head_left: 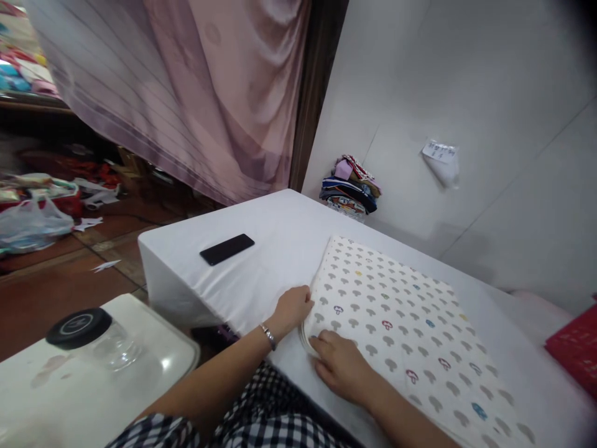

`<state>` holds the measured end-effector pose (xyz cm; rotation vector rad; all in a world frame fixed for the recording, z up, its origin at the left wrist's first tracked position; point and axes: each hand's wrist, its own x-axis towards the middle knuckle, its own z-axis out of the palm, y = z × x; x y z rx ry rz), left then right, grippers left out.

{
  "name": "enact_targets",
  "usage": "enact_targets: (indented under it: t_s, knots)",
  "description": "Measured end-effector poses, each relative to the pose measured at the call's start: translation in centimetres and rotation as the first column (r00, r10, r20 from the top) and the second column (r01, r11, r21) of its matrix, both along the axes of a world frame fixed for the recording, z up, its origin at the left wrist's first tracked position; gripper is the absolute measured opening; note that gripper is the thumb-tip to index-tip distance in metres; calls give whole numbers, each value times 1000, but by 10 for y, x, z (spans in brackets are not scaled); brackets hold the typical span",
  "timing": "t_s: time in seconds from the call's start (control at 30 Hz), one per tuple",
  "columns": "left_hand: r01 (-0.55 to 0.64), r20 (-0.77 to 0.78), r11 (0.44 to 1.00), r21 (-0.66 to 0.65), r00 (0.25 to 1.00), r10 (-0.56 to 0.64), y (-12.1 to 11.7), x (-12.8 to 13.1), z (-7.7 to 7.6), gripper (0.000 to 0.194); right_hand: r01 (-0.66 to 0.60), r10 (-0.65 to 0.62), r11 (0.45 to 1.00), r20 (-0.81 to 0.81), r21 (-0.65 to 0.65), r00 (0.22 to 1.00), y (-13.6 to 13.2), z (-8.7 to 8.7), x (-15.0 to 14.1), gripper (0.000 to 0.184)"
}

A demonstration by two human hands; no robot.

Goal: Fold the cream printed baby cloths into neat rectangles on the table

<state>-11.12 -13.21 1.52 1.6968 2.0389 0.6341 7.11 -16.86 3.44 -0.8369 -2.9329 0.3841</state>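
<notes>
A folded white cloth (405, 317) printed with grey, red, blue and yellow mushrooms lies on the white-covered table (275, 230). My left hand (293, 309), with a silver bracelet at the wrist, pinches the cloth's left edge. Close to the near left corner, my right hand (339, 366) has its fingers curled round the layered edge. The fingertips of both hands are partly hidden. A black phone (227, 249) rests flat on the table, to the left of the cloth and apart from it.
A clear jar with a black lid (80, 330) stands on a white stool-like surface (158, 379) at lower left. Folded clothes (349, 190) are stacked by the wall. A pink curtain (224, 93) hangs behind, and a red object (576, 348) sits at far right.
</notes>
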Motion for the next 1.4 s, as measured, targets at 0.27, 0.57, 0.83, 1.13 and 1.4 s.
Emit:
enact_targets:
  t_s: [0.27,0.57,0.83,1.13,1.4]
  knots:
    - [56,-78,998,34,995,-53,-12,5,-6,12,256,-268,963,-184,-89,946,124,27,-14,30]
    - [171,45,985,-40,985,-169,-6,-2,-13,10,509,-509,857,19,-86,860,288,16,-59,40]
    - [215,168,971,-100,966,-197,-4,-7,-17,16,288,-291,957,221,47,931,341,9,-73,25]
    - [240,194,958,-159,959,-208,-3,-8,-9,18,106,-148,984,316,147,937,356,7,-71,17]
    - [246,206,958,-145,955,-214,-3,-8,-6,20,5,-87,983,438,184,895,365,4,-83,26]
